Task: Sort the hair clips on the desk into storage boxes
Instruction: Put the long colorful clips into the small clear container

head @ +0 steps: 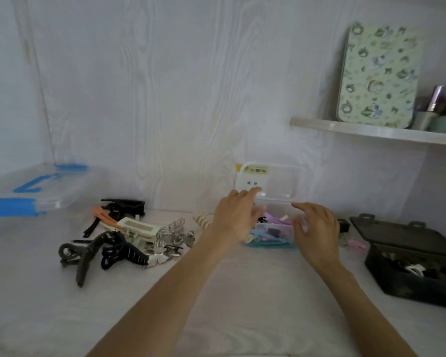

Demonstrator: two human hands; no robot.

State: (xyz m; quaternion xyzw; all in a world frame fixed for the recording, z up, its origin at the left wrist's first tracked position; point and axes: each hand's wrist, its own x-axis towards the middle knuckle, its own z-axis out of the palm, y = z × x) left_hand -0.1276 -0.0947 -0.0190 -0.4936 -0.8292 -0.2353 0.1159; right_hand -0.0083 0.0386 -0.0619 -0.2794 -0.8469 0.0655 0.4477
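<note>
Both hands reach toward a small clear storage box at the back of the desk, its transparent lid raised against the wall and small pastel hair clips showing through its side. The left hand lies over the box's left end, fingers stretched forward with the tips at the lid's lower edge; whether they press it cannot be told. The right hand sits at the box's right end, its fingers loosely curved and spread, holding nothing. A heap of larger claw clips, black, grey, white, orange and clear, lies well to the left of the left hand. A dark open box with clips inside stands near the desk's right edge, and a large clear bin with blue handles fills the far left corner. The near stretch of desk between the forearms is bare.
</note>
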